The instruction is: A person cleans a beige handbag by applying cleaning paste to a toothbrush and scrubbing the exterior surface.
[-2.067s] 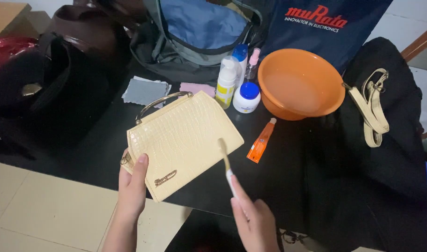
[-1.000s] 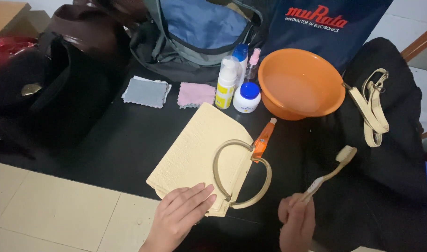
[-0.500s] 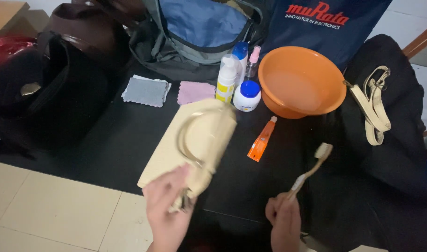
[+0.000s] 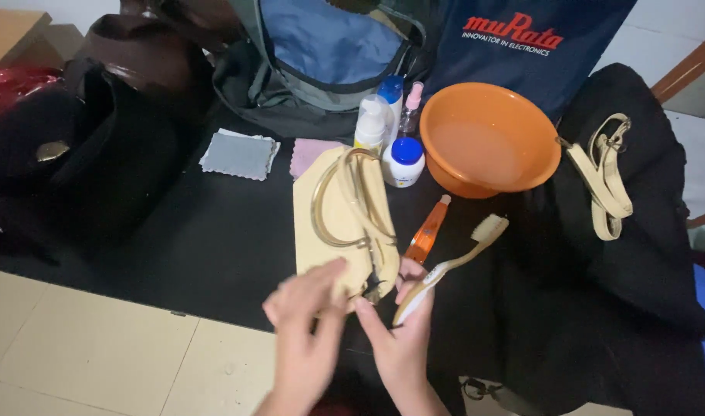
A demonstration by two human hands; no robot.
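A cream handbag (image 4: 333, 223) with a curved handle lies on the black table (image 4: 214, 231), its length pointing away from me. My left hand (image 4: 306, 323) grips its near end. My right hand (image 4: 402, 327) holds a white toothbrush (image 4: 453, 262) with its bristles up and to the right, and its fingers also touch the bag's near corner. An orange tube (image 4: 427, 229) lies just right of the bag.
An orange bowl (image 4: 491, 139) stands behind the tube, with white bottles (image 4: 372, 123) and a white blue-lidded jar (image 4: 404, 160) to its left. A grey cloth (image 4: 239, 154) and a pink cloth (image 4: 310, 154) lie farther left. Dark bags ring the table; a cream strap (image 4: 603, 181) rests on black fabric at the right.
The bag has been flipped and turned from lying diagonally to pointing away from me. My right hand with the toothbrush has come in from the right to the bag's near corner.
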